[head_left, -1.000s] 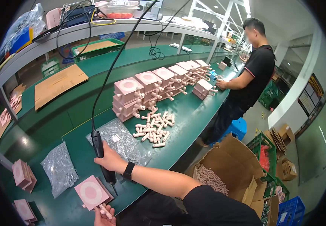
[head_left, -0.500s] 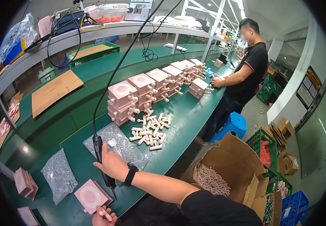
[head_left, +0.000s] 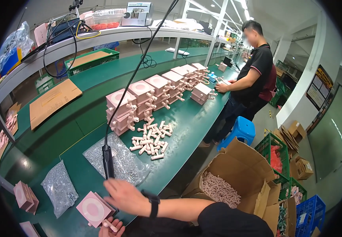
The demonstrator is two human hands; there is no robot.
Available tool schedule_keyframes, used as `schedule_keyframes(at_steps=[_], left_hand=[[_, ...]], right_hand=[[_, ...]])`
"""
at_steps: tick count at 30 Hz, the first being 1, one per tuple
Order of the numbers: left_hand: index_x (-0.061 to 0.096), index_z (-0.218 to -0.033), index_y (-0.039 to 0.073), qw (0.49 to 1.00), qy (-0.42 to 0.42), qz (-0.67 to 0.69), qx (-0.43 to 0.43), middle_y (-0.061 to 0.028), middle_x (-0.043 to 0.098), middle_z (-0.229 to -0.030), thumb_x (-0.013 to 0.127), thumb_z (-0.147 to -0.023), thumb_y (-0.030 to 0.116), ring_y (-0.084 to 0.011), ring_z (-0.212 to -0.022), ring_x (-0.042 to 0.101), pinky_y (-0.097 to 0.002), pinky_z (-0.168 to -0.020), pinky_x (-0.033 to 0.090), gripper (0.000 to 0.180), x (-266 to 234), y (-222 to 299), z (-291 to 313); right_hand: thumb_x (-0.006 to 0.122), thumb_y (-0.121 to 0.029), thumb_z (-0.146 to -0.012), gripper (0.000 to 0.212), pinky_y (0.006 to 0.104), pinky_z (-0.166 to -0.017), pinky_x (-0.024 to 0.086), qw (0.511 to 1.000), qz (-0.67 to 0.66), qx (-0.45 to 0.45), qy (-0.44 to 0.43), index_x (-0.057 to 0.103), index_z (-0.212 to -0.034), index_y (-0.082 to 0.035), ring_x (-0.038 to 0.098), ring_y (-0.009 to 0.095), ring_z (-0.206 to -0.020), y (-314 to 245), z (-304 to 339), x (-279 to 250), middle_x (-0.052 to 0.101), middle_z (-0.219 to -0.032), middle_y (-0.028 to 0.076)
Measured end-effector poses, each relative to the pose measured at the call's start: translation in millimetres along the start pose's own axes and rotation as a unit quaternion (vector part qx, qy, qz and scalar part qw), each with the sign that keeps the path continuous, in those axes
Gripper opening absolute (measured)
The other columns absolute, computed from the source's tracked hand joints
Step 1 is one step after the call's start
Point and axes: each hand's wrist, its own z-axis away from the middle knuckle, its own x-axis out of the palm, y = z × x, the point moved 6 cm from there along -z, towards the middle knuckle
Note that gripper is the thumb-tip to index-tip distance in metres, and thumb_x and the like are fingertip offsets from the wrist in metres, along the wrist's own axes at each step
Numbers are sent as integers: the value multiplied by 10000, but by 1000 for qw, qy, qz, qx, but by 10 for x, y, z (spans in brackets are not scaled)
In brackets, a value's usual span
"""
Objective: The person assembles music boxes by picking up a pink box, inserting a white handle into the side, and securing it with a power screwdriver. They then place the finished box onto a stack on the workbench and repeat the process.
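Watching through the head camera, I am seeing the left hand (head_left: 115,232) at the lower edge, its fingers closing around a pale pink peg (head_left: 108,224) at the near corner of a pink block (head_left: 92,209); I cannot tell whether the peg is joined to it. The block is lying on the green tabletop (head_left: 188,130) near its front edge, its pale ring facing up. The right hand (head_left: 127,197), a dark band circling its wrist, is reaching across the block's right side, slightly blurred; a black corded driver (head_left: 107,160) is passing behind it, and I cannot tell whether the fingers are gripping it. To the left, more pink blocks (head_left: 25,197) are sitting beside a clear bag of small metal parts (head_left: 59,189). A second clear bag (head_left: 125,162) is lying beyond the driver, and past it loose pegs (head_left: 151,139) are forming a pile. Off to the right, an open cardboard box (head_left: 246,162) is holding many more. Stacked blocks (head_left: 139,89) are lining the tabletop farther on, where a person in a dark shirt (head_left: 258,59) is standing behind a blue stool (head_left: 242,132).
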Motion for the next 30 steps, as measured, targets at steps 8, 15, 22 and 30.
schedule_keyframes(at_steps=[8,15,22,30], left_hand=[[585,-1168,5,992,83,-20,90,-87,641,-1043,491,-1048,226,-164,-906,614,-338,-852,526,268,-466,-82,-17],[602,-1119,12,983,126,-33,129,-107,670,-1037,505,-1043,212,-171,-920,636,-293,-808,518,235,-397,49,145],[612,-1086,0,967,-26,-219,124,-96,696,-941,535,-1026,175,-170,-879,649,-298,-808,520,201,-230,-97,193],[639,-1012,-31,952,6,-273,135,-111,684,-959,562,-998,132,-171,-861,660,-307,-820,552,181,-365,84,129]], right_hand=[[592,-339,-925,566,392,-588,513,957,-94,7,-273,458,-1304,59,650,296,-702,-760,455,215,631,-873,150],[590,-227,-952,433,371,-530,511,967,-213,45,-131,486,-1297,13,664,285,-632,-663,476,460,642,-756,131],[545,-116,-998,229,304,-545,536,875,-426,212,-88,566,-1195,-1,685,189,-622,-129,569,-212,670,-792,112],[499,-217,-1041,209,272,-540,532,860,-302,340,232,530,-1077,-13,646,167,-617,1389,643,-1258,644,-821,110]])
